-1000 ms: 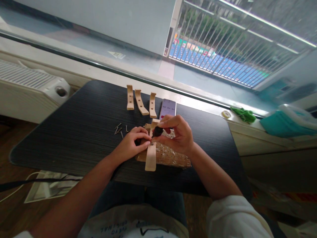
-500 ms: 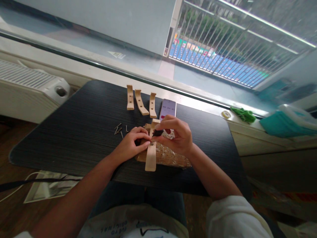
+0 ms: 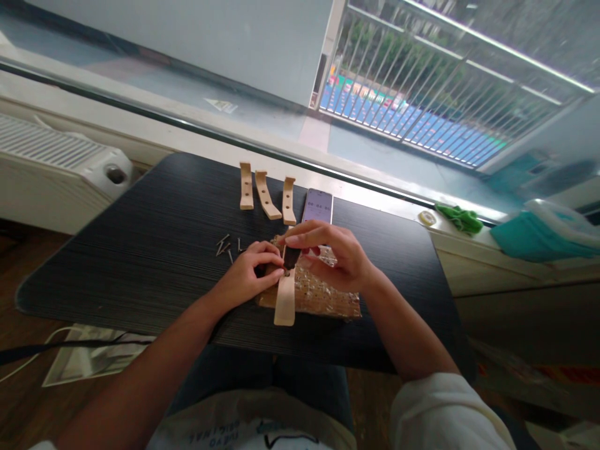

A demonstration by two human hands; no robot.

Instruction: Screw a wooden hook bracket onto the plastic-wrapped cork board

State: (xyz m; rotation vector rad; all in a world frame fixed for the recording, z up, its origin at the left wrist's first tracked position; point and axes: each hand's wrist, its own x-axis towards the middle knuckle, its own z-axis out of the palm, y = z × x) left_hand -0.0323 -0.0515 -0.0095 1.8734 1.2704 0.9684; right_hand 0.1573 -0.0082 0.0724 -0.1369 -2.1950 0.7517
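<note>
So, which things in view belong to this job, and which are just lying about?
Seem part of the job:
dark tool, at the right hand
wooden piece, touched by the left hand
block beneath it
screws
three spare pieces, probably

Likely just lying about:
phone
tape
green cloth
teal bin

Frame centre: right hand (image 3: 335, 253) grips dark tool (image 3: 291, 257) over wooden strip (image 3: 284, 301), left hand (image 3: 253, 270) at its edge. Three wooden hooks (image 3: 265, 197) lie above.
</note>
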